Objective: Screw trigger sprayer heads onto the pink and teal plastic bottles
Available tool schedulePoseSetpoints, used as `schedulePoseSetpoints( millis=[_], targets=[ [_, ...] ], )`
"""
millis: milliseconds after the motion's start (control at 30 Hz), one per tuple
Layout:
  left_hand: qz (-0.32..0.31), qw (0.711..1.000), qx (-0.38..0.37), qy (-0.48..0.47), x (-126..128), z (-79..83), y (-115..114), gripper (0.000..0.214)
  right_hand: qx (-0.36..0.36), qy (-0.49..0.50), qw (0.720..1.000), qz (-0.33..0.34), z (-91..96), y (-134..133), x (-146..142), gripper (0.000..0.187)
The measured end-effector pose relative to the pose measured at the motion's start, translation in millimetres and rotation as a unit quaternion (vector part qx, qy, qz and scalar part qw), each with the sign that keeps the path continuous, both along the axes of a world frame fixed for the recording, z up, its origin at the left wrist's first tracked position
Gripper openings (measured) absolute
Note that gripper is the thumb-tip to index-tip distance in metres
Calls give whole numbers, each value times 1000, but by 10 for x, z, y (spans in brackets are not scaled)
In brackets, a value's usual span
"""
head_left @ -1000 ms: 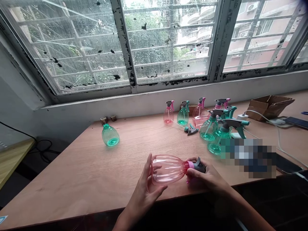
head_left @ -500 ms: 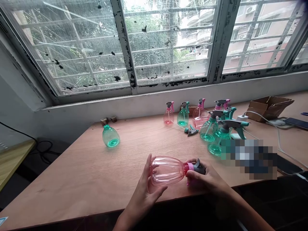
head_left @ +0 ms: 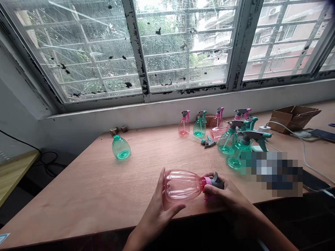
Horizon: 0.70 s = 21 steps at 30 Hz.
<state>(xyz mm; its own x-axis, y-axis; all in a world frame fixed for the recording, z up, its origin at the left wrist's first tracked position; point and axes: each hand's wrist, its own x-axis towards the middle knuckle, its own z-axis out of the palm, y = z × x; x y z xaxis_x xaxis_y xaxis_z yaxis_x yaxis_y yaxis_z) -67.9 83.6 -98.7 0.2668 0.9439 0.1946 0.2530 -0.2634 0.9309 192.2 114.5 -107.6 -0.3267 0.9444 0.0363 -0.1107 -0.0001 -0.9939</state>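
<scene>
A clear pink spray bottle (head_left: 182, 185) lies sideways above the front edge of the table, its base to the left. My left hand (head_left: 159, 205) cups the base loosely, with the thumb lifted off the plastic. At the neck, my right hand (head_left: 225, 191) grips the grey spray head (head_left: 216, 181) and its pink collar (head_left: 208, 180). Part of the pink trigger shows beneath those fingers. Beyond my hands, a loose grey and green spray head (head_left: 208, 142) rests on the wood. To the left stands a green bottle (head_left: 121, 148) with no head.
Several green and pink spray bottles (head_left: 200, 126) stand at the back and right of the wooden table (head_left: 86, 188). An open cardboard box (head_left: 281, 120), a white cable (head_left: 303, 146) and a dark phone (head_left: 315, 179) are at the right. Behind runs a barred window (head_left: 183, 45).
My left thumb has opened slightly away from the bottle, and its fingers no longer show through the plastic. My right hand keeps its grip; the view has shifted a little.
</scene>
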Motion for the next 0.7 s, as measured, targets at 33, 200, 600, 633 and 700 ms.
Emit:
schedulePoseSetpoints(
  millis=[33,200,600,633,700],
  targets=[
    [-1,1000,-2,-5,3,10,-4,100,3,1,1000,1,-10,4,2,37],
    [-7,1000,-4,3,-10,18,12,92,6,10,1000,5,-59,21,13,37],
    [-17,1000,-15,12,-36,-31,-4,102,4,5,1000,-1,-14,-8,-7,38],
    [-21,1000,-19,7,-37,-29,3,101,8,3,1000,-3,-13,-8,-8,38],
    [-21,1000,-13,8,-37,-34,20,97,14,3,1000,-7,-24,4,-7,39]
  ],
)
